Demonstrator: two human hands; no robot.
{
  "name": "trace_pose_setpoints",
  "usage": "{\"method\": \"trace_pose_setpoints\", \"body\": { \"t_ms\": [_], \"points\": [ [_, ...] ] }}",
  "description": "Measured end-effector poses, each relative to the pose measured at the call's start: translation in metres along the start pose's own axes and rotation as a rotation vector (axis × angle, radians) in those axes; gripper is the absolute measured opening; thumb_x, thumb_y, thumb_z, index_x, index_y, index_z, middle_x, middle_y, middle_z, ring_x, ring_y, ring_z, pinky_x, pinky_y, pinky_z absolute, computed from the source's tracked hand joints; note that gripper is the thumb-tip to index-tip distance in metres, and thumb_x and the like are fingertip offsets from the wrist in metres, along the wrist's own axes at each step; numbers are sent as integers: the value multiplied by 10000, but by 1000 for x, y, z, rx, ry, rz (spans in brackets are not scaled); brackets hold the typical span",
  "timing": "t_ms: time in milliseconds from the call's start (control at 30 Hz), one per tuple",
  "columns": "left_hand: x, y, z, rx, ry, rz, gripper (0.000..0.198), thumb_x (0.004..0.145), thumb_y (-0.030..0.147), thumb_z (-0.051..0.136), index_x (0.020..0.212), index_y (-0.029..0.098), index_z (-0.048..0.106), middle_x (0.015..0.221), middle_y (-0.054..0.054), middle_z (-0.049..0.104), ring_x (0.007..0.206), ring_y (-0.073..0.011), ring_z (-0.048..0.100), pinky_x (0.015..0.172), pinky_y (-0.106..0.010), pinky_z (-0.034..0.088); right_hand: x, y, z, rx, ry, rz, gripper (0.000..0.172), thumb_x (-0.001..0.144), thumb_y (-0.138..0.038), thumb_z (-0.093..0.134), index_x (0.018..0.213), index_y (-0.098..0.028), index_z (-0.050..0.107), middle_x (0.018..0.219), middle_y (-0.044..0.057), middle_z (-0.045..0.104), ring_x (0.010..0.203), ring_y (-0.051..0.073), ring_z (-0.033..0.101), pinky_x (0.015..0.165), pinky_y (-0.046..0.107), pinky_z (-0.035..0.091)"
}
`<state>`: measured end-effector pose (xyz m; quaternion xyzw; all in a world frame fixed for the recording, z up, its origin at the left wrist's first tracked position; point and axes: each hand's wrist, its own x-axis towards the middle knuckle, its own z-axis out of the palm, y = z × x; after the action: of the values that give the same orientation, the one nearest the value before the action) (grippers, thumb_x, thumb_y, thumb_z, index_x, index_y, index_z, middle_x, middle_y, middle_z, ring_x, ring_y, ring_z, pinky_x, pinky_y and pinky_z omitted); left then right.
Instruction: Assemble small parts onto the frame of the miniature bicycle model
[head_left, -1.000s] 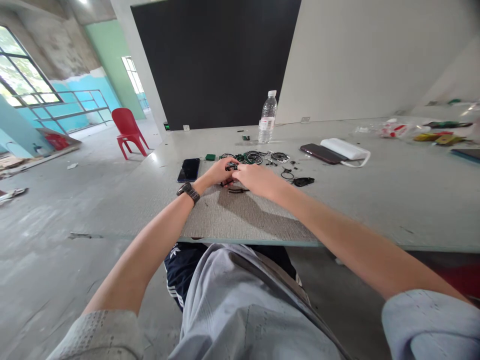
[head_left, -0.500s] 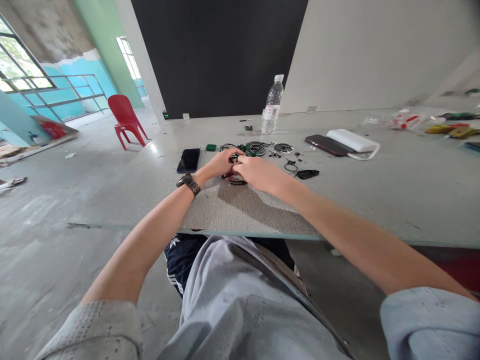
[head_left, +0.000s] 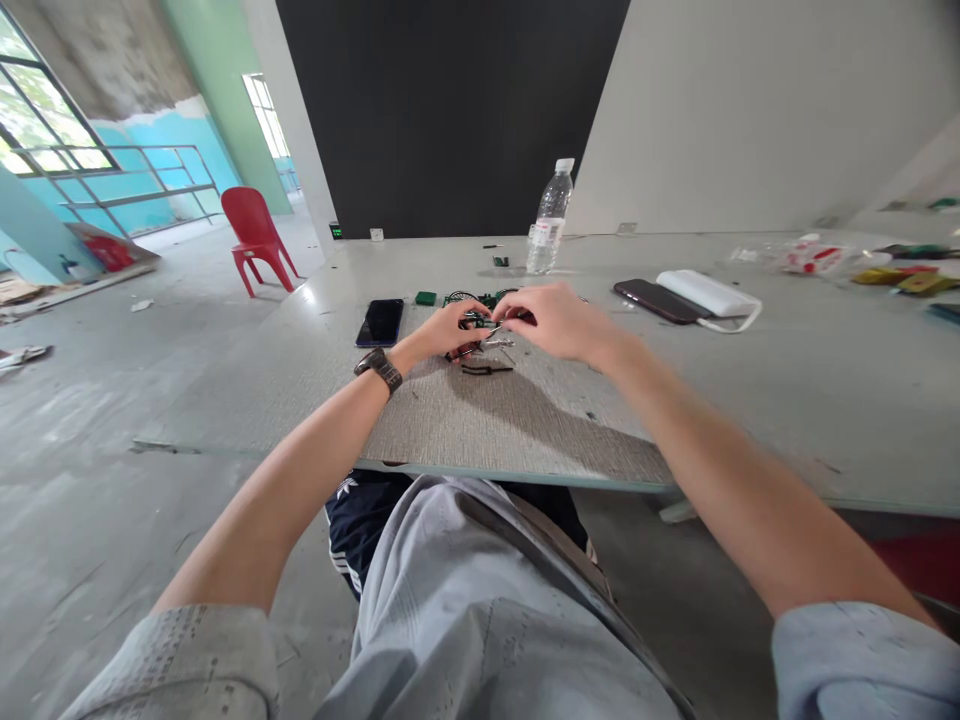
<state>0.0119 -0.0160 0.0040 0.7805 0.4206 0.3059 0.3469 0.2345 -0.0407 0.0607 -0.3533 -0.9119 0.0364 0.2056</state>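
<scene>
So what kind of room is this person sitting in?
Probably an unfinished or half-renovated building used as a makeshift workshop: the bare concrete floor is littered with debris, the wall paint is peeling, and small parts lie between both hands on the grey table.

both hands (head_left: 450, 330) (head_left: 559, 322) meet, fingertips pinched, forearms outstretched.

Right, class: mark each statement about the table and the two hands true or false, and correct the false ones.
1. Both hands, left and right, meet over a small dark part. True.
2. The bottle lies on its side. False: it stands upright.
3. A watch is on the left wrist. True.
4. The phone lies right of the right hand. False: it lies left of the left hand.
5. The chair is blue. False: it is red.
</scene>
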Motion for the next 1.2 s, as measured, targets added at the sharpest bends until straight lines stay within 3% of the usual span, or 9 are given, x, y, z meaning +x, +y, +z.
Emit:
{"method": "trace_pose_setpoints", "body": {
  "t_ms": [167, 367, 500, 600, 733, 1200],
  "points": [
    [-4, 6, 0, -42, -13, -46, 313, 994, 317, 672, 1262, 198, 563, 1058, -88, 681, 557, -86, 655, 480, -214, 490, 2, 12, 10, -110, -105, -1, 355, 1017, -307, 438, 1081, -210, 774, 1073, 110, 737, 982, 261, 661, 861, 414, 467],
    [-4, 8, 0, -31, -8, -43, 290, 1001, 300, 666, 1252, 207, 551, 1015, -66, 672, 525, -76, 640, 461, -211, 493, 2, 14, 17, -194, -149, 35, 390, 1034, -274, 381, 1139, -215, 752, 1137, 114, 738, 1004, 277, 667, 865, 417, 457],
    [-3, 5, 0, -39, 1, -32, 281, 1001, 275, 662, 1246, 198, 546, 1003, -64, 681, 516, -74, 636, 451, -208, 481, 2, 8, 21, -182, -186, -16, 346, 1036, -346, 454, 1145, -203, 750, 1147, 129, 740, 1019, 287, 665, 833, 406, 463],
    [-2, 2, -1, -25, 18, -19, 292, 997, 244, 660, 1258, 195, 538, 1051, -69, 688, 491, -52, 607, 447, -205, 475, 3, 3, 26, -135, -224, -68, 298, 1016, -304, 498, 1079, -202, 772, 1102, 123, 757, 1010, 279, 673, 832, 398, 467],
    [-3, 2, -2, 12, 18, -5, 290, 1007, 272, 644, 1269, 199, 540, 1027, -55, 689, 447, -33, 556, 448, -208, 475, 4, 1, 32, -52, -286, -99, 305, 999, -243, 510, 1114, -235, 792, 1185, 101, 756, 1036, 258, 679, 853, 381, 481],
    [-2, 1, -2, 20, 19, -15, 269, 998, 253, 650, 1243, 209, 547, 904, -15, 679, 443, -41, 544, 448, -193, 451, 4, 0, 31, -71, -287, -122, 335, 1002, -259, 514, 1181, -242, 798, 1201, 99, 756, 1029, 253, 688, 878, 381, 501]
  ]
}}
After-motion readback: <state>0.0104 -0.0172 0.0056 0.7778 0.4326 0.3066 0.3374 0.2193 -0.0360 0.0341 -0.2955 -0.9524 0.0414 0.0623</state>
